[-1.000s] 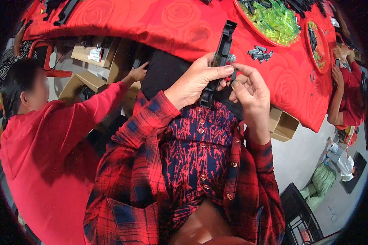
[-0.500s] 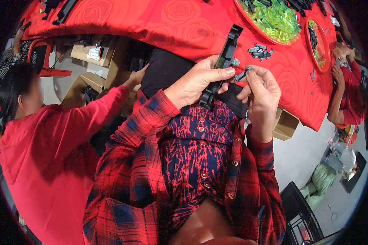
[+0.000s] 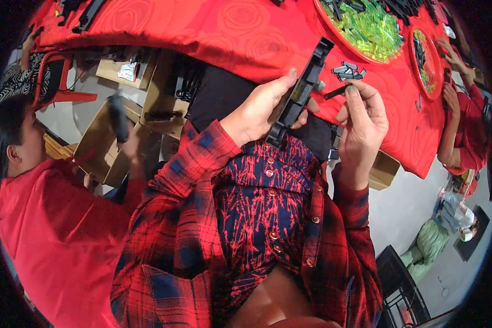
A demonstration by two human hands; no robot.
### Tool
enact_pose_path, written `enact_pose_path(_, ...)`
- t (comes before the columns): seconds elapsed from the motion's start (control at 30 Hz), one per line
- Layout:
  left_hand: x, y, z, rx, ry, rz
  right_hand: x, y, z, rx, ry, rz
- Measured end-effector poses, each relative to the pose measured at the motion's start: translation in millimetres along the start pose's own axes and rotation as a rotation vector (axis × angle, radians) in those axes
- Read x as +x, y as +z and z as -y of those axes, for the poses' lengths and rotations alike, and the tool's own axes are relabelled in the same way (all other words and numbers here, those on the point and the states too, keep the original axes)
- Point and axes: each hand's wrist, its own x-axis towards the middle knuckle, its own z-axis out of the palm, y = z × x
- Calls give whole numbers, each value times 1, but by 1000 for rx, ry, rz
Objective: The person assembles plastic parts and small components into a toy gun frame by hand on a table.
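Red-clothed surface (image 3: 202, 33) at twelve o'clock
At one, a rimmed tray (image 3: 349, 50) corrals yellow-green pieces (image 3: 374, 38); the left hand (image 3: 262, 106) grasps a long black part (image 3: 300, 90) (hollow side up, presumably for access); at its three o'clock, the right hand (image 3: 363, 117) pinches a slim dark piece (image 3: 336, 93) by one end.

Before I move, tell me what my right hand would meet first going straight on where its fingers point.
Most likely the pile of short dark strips on the red rose-patterned tablecloth, just past your right hand in view, though depth is unclear.
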Motion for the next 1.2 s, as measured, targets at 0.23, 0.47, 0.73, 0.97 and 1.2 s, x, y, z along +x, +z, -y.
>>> enact_pose_path(0.23,7,-9,1,-219,-47,-19,11,26,4,-92,70,105)
enact_pose_path(0.47,14,-8,0,-291,4,-7,22,33,-2,-229,7,138)
enact_pose_path(0.73,28,-12,0,-222,-19,-100,28,36,-8,-405,-46,143)
enact_pose_path(0.97,33,-13,0,-261,-37,-75,30,39,-14,-310,107,65)
enact_pose_path(1.2,36,-12,2,-159,-45,-107,33,40,-25,-496,-95,21)
